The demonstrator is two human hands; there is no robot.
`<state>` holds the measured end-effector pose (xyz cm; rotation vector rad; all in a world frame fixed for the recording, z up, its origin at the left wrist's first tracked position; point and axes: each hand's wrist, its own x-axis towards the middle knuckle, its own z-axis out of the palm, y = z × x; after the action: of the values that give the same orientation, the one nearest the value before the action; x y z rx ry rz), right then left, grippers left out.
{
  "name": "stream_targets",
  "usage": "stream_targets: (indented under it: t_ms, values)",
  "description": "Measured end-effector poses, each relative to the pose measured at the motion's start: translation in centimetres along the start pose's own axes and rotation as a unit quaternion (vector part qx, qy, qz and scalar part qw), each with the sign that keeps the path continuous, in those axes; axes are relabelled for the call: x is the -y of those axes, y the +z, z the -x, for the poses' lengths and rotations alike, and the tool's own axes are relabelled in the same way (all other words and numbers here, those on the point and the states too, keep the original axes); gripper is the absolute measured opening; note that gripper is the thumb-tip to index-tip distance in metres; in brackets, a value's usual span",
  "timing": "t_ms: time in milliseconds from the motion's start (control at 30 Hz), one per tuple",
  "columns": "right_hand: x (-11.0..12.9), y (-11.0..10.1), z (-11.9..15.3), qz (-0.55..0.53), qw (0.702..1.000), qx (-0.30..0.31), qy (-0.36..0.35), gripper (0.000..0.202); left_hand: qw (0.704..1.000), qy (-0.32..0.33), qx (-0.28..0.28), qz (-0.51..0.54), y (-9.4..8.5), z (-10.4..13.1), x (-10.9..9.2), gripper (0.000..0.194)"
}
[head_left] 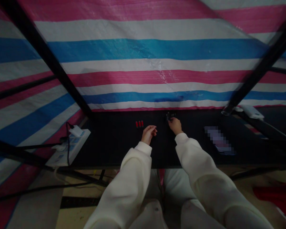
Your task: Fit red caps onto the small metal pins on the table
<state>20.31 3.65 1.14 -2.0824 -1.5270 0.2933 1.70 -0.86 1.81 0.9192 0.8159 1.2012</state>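
Observation:
Over the black tabletop (109, 143), my left hand (149, 134) is closed, its fingers curled and the tips close together. Whether anything small is between them cannot be made out. Three red cylinders (139, 124), which look like batteries, stand or lie side by side just beyond it to the left. Further right, my right hand (175, 125) reaches toward the back of the table with its fingers closed at a small dark object (168, 116). The dim light and the fingers hide what kind of object it is. A few small shiny pieces (173, 114) show just past that hand.
A white power strip (79, 144) with plugs and cables lies at the left end. To the right is a blurred-out, phone-shaped object (219, 141). A white device (252, 112) with a cable sits at the back right. Black frame poles (252, 76) slant upward before striped sheeting (145, 51).

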Motion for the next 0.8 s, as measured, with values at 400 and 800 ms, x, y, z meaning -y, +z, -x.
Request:
stream_targets:
  t_ms: [400,800]
  values:
    - [-0.4,1.2,-2.5,0.019,0.999,0.039,-0.026,0.027,1.0,-0.007,0.005,-0.012,0.1,-0.3,0.1,0.024]
    - [0.1,1.1,-3.0,0.027,0.998,0.057,-0.012,0.026,1.0,-0.004,0.015,-0.013,-0.1,-0.4,0.4,0.027]
